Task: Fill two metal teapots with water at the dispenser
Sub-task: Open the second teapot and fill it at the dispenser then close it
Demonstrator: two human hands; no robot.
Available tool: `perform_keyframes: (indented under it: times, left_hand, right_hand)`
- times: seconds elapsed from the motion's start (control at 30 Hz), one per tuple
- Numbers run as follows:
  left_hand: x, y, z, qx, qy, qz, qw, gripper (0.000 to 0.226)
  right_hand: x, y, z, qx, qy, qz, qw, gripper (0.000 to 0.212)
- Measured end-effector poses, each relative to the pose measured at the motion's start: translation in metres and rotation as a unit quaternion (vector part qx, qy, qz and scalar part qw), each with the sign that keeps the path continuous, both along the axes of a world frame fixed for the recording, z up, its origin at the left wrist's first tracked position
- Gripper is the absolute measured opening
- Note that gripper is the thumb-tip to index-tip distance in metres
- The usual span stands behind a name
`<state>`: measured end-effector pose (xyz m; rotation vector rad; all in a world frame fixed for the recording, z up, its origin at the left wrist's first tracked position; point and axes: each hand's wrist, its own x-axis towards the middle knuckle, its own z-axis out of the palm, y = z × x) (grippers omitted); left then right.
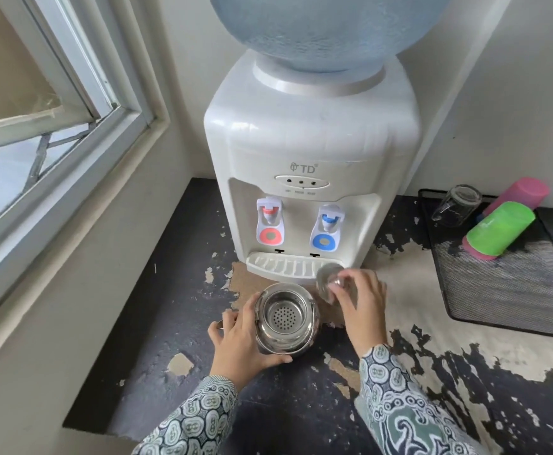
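Teapot (286, 318) on the desk (176, 267), just in front of the dispenser (308, 139) drip tray (288, 266), slightly left of centre between the taps. Open at top; perforated strainer basket visible inside, no water seen.

Left hand (235, 343) wrapped around teapot's left and near side, grip closed on the body, steadying it. Right hand (360, 300) just right of teapot, at drip tray's right corner, grip pinched on the lid (327, 280) by its knob, lid tilted and clear of the pot.

Only one teapot in view; second not seen.

Handling estimate: thin polished steel, rigid, light while empty, much heavier once filled. Surface slick, worse if wet. Round body a poor hold for carrying; better by the handle, which cannot be made out clearly here. Body hold fine for sliding under a tap. Red tap (270, 221) probably hot: metal wall would heat fast, so handle only. Blue tap (326, 229) safer for a body hold.

Lid small, smooth, prone to roll if set down on edge.
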<state>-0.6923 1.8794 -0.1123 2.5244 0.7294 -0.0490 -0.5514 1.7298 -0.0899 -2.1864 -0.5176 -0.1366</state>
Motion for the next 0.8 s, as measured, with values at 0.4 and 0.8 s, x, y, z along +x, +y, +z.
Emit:
perform_keyframes:
  times: [0.4,0.8]
  left_hand:
    - [0.002,0.021,-0.001,0.007,0.022,-0.089,0.996,0.127]
    - [0.001,0.032,-0.005,0.006,-0.002,-0.142,0.990,0.122]
  right_hand:
    - [-0.047,0.044,-0.006,-0.208,-0.034,0.168,0.963,0.028]
    - [-0.074,0.052,0.010,-0.270,0.048,0.084,0.958,0.036]
